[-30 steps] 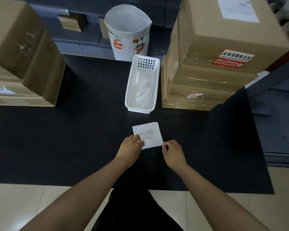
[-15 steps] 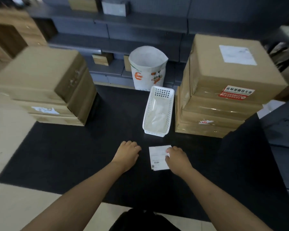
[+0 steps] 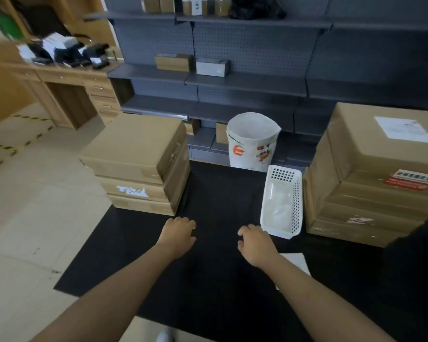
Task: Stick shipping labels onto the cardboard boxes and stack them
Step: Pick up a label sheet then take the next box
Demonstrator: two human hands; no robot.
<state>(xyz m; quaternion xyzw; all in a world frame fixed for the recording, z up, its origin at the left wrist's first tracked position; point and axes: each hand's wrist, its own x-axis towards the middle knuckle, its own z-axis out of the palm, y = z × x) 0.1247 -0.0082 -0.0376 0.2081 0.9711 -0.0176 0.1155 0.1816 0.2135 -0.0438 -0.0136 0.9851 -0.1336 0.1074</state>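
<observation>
A: What was seen, largest things first?

B: A grey shelving unit was seen across the back, at twelve o'clock, and a wooden desk at ten o'clock. A black mat was spread over the floor. On it, a stack of cardboard boxes was set at two o'clock, its top box bearing a white label. A second stack of boxes was placed at eleven o'clock, no label seen on its top.

A: And between the stacks?

B: A white printed bag was stood open at twelve o'clock, and a white plastic basket was laid just beside the right-hand stack.

A: Where was the loose shipping label?

B: It was left flat on the mat at four o'clock, partly hidden under the right forearm.

A: The hands?

B: The left hand and the right hand were held over the mat, well apart. Their fingers were loosely curled and released; nothing was grasped.
</observation>
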